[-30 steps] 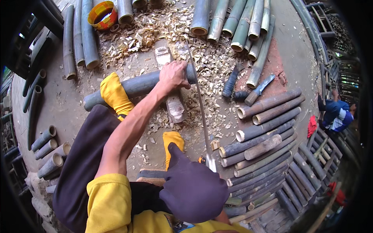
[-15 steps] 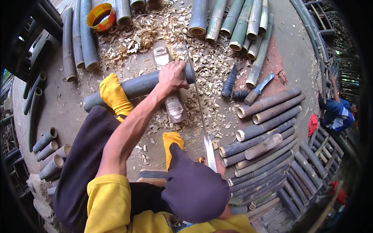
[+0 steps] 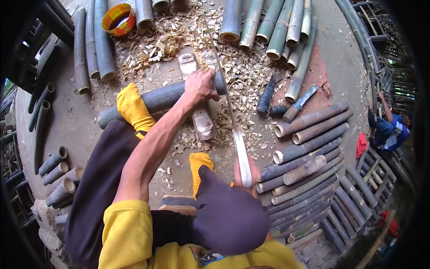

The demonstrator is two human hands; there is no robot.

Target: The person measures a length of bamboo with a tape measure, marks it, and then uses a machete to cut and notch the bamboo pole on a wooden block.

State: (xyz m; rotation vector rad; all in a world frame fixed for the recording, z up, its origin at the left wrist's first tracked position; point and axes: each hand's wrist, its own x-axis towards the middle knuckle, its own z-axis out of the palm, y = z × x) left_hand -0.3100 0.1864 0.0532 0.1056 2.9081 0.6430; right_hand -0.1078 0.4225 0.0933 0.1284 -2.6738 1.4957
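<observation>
My left hand [image 3: 201, 85] grips the right end of a grey bamboo pole [image 3: 165, 97] that lies across a wooden block [image 3: 202, 121]. My foot in a yellow sock [image 3: 132, 107] presses on the pole further left. My right hand [image 3: 244, 175], partly hidden behind a dark cap [image 3: 228, 215], holds the handle of a long saw [image 3: 228, 107]. Its thin blade crosses the pole just right of my left hand and reaches far up over the shavings. My other yellow-socked foot [image 3: 199, 161] rests on the ground by the block.
Cut bamboo sections lie in rows at the top [image 3: 268, 27], stacked at the right [image 3: 309, 152] and in short pieces at the left [image 3: 58, 170]. Shavings [image 3: 179, 40] cover the ground. A knife [image 3: 301, 103], a dark tool [image 3: 266, 94], a yellow ring [image 3: 117, 18]. A person in blue [image 3: 389, 132] crouches far right.
The saw blade has slid forward, away from me, across the pole. My left hand and foot still hold the pole in the same place.
</observation>
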